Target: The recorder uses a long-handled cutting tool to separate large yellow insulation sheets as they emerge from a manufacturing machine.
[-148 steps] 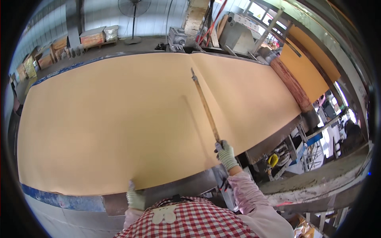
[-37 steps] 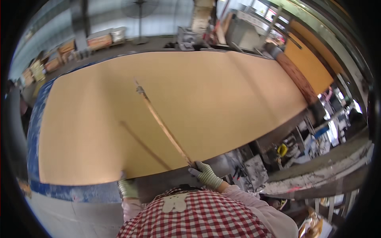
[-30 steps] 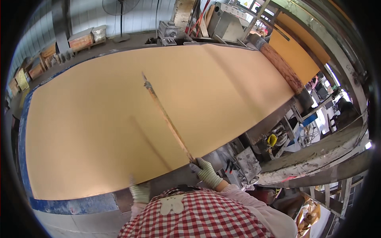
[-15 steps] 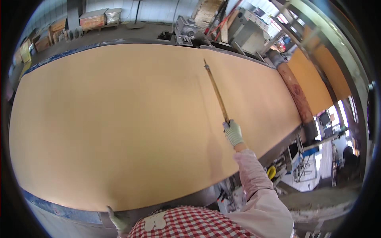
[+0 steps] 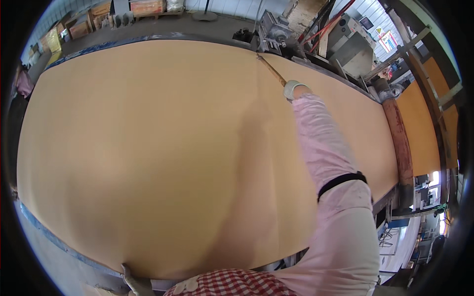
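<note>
A wide, smooth tan sheet (image 5: 148, 148) spreads over the long bed in front of me. My right hand (image 5: 295, 90), in a pale knit glove, is closed around a thin wooden stick (image 5: 271, 69). That arm reaches across to the far side, and the stick's tip comes near the sheet's far edge. At the near edge, toward the left, my gloved left hand (image 5: 132, 280) rests with one finger stretched up against the sheet. Its other fingers are hidden. The arm's shadow falls on the sheet.
A reddish-brown roller (image 5: 397, 133) crosses the right end, with an orange sheet (image 5: 417, 128) hanging beyond. Behind the far edge stand a motor (image 5: 274, 32) and a grey machine cabinet (image 5: 350, 47). A blue-painted edge (image 5: 64, 249) runs along the near left. Wrapped boxes (image 5: 148, 7) sit at the back.
My right hand has pushed the stick farther away, toward the sheet's far edge. The view has shifted with my lean forward. My left hand stays at the near edge.
</note>
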Demonstrator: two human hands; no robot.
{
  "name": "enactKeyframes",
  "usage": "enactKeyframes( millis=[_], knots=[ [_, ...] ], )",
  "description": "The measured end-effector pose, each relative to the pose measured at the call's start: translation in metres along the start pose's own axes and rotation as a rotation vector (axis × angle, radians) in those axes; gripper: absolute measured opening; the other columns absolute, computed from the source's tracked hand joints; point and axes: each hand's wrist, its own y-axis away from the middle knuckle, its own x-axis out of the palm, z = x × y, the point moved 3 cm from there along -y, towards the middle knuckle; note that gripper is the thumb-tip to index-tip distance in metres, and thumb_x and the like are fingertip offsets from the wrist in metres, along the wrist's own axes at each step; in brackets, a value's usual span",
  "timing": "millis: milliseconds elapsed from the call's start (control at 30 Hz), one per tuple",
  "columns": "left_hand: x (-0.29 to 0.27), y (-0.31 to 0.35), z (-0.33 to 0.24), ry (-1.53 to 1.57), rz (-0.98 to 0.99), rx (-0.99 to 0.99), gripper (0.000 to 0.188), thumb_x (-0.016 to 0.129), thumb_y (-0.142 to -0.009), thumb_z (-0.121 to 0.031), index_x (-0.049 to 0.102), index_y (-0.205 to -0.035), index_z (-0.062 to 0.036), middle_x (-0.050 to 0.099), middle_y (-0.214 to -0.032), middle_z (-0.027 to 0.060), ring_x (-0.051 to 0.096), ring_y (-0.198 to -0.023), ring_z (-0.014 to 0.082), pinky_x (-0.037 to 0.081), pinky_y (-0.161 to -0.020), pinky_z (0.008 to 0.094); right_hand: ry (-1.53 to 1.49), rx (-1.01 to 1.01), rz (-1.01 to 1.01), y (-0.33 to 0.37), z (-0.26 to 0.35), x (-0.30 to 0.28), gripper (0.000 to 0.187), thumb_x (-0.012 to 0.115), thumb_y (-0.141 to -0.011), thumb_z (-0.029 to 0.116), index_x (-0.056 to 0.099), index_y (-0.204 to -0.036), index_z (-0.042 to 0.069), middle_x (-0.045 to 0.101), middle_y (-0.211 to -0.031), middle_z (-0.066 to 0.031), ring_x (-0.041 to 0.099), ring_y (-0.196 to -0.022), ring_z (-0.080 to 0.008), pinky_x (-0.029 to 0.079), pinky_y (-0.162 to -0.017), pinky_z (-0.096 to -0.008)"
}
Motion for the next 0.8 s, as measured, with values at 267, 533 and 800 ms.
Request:
enactKeyframes(
  millis=[267,533,800],
  knots=[
    [-0.039,-0.068,-0.082,0.172,0.084,0.09,0.043,0.051,-0.086,-0.034,0.05,-0.116,-0.0041,0.053,-0.115,0.0098,0.05,-0.104,0.0261,0.042,-0.089,0.0405,-0.469,0.133,0.529,0.341,0.005,-0.045,0.006,0.05,-0.072,0.002,0.053,-0.075,-0.003,0.052,-0.054,-0.0087,0.052,-0.043,-0.0198,0.043,-0.039,-0.0335],
    [-0.146,-0.213,-0.131,0.248,0.173,0.08,0.034,0.05,-0.087,-0.027,0.053,-0.111,-0.004,0.054,-0.114,0.0094,0.05,-0.106,0.0264,0.041,-0.09,0.0393,-0.233,-0.012,0.686,0.726,0.059,-0.019,0.016,0.046,-0.083,0.012,0.054,-0.09,0.0,0.057,-0.067,-0.017,0.056,-0.058,-0.025,0.043,-0.054,-0.0376],
    [-0.23,-0.298,-0.228,0.17,0.034,0.303,0.039,0.044,-0.089,-0.034,0.054,-0.108,-0.0005,0.058,-0.109,0.0108,0.054,-0.097,0.0267,0.042,-0.086,0.0396,-0.502,0.08,0.862,0.906,0.08,-0.035,0.022,0.058,-0.075,0.013,0.056,-0.092,0.0,0.06,-0.073,-0.0174,0.06,-0.069,-0.0314,0.046,-0.064,-0.0367]
  ],
)
